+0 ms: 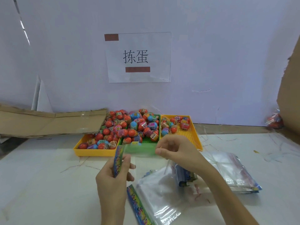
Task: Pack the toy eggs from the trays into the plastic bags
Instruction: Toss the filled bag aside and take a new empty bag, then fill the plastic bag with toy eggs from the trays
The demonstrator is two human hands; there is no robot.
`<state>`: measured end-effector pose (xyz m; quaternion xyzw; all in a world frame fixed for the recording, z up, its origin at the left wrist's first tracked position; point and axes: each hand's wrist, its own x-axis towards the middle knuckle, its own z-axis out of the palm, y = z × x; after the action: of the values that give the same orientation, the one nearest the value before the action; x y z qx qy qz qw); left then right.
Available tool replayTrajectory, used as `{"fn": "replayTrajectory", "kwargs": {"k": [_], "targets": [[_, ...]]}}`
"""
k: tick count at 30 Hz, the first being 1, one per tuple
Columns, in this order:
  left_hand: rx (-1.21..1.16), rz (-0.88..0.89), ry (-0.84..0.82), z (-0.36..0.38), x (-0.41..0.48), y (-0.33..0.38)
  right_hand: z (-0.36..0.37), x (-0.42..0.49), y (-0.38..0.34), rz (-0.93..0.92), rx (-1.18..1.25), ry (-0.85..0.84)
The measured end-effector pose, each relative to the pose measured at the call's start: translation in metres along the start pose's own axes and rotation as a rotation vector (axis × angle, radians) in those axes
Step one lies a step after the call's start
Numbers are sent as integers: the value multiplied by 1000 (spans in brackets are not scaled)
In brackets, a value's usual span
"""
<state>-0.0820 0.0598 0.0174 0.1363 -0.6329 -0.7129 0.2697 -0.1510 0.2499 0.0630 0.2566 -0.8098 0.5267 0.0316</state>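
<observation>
Bag-opening stage: one plastic bag (139, 151) held up at centre frame, no egg in it.

Left hand (113, 179) pinches the bag's printed header strip; right hand (177, 151) pinches the opposite edge, both grips clenched on the film, apparently pulling the mouth apart for loading. Toy eggs (129, 127) remain in three trays at mid-frame: left yellow tray (90, 151) and green tray (149, 140) heaped, too many to count; right yellow tray (191, 137) holds a small cluster at its far end. Spare bags lie on the surface within reach: one loose bag (155, 200) at lower centre, one stack (235, 172) at lower right. Filled bag (274, 120) apparently sits at far right.
</observation>
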Motion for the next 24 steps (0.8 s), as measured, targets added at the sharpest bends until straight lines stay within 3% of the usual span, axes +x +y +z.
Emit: {"fn": "replayTrajectory", "kwargs": {"k": [4,11,15,24], "targets": [[-196,-166,-6,-1,2,3,-13,-2,1,82,117,2],[-244,-172,-22,4,0,9,-10,-3,-1,169,369,-23],[-259,-167,-6,5,1,12,-7,-3,1,159,330,-97],[-240,-190,-34,2,1,8,-3,-1,0,146,347,-42]]}}
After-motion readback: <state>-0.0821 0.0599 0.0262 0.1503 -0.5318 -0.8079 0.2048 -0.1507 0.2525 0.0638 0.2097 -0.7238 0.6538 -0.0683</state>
